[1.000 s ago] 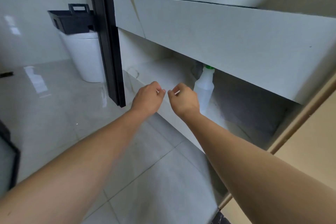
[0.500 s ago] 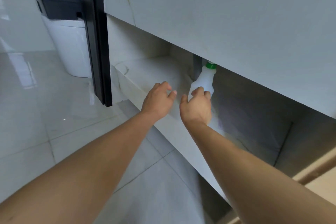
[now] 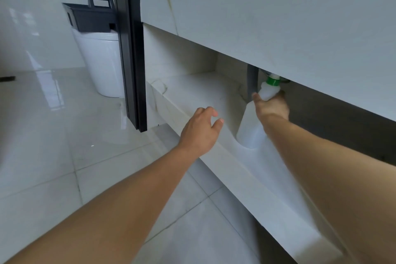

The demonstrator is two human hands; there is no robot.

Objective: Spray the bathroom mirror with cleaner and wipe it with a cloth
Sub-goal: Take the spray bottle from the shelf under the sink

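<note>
r hand grips bottle neck; l hand hovers

The spray bottle looked like smooth, translucent white plastic with a glossy green plastic collar at its neck, and it stood on a shelf of pale, marble-look stone with a smooth, faintly satin finish and thin brownish veins. The tabletop slab above showed the same matt, pale stone surface, while the floor was large polished tiles, glossy enough to mirror the light. The door frame appeared to be matt black metal, the bin matt black plastic, and the toilet glossy white ceramic.
</note>
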